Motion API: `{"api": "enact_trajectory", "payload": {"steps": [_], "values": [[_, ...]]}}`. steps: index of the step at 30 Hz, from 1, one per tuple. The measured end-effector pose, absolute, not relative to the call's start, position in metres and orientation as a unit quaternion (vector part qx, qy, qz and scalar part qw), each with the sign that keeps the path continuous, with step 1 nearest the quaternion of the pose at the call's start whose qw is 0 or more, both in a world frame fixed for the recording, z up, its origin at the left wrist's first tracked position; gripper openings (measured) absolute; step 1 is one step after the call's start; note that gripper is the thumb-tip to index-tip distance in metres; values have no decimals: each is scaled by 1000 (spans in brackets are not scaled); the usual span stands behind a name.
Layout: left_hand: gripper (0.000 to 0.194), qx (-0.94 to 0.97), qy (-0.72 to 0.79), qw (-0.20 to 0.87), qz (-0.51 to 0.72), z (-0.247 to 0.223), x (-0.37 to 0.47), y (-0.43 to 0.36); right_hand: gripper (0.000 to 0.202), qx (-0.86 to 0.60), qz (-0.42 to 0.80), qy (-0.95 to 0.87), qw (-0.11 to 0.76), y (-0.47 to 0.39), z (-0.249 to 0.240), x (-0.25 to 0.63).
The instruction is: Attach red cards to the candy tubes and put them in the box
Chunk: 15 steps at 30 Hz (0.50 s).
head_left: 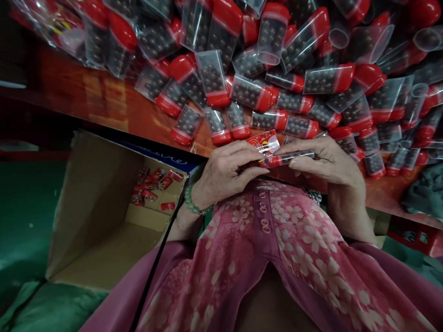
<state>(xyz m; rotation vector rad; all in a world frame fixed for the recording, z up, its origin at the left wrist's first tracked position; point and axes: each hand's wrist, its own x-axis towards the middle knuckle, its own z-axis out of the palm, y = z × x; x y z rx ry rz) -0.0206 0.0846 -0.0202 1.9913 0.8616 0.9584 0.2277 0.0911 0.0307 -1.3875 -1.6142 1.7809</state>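
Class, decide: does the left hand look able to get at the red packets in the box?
Probably yes: the cardboard box stands open beside the left hand, and nothing visible covers the red packets inside. That hand is busy at a small tube, so may need freeing first.
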Motion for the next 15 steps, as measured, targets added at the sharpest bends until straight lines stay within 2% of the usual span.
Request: {"api": "enact_trajectory", "payload": {"steps": [4, 9, 13, 15], "values": [[35, 778, 340, 371, 376, -18, -17, 82, 30, -503, 614, -579, 188, 86, 33, 226], [21, 790, 342, 316, 399, -17, -7, 81, 32, -510, 560, -622, 199, 78, 35, 222], [23, 805, 352, 264, 399, -16, -4, 81, 38, -544, 475, -664, 194, 74, 38, 217], [22, 814, 343, 253, 395, -11, -5, 83, 39, -540, 488, -654, 205, 73, 40, 215]]}}
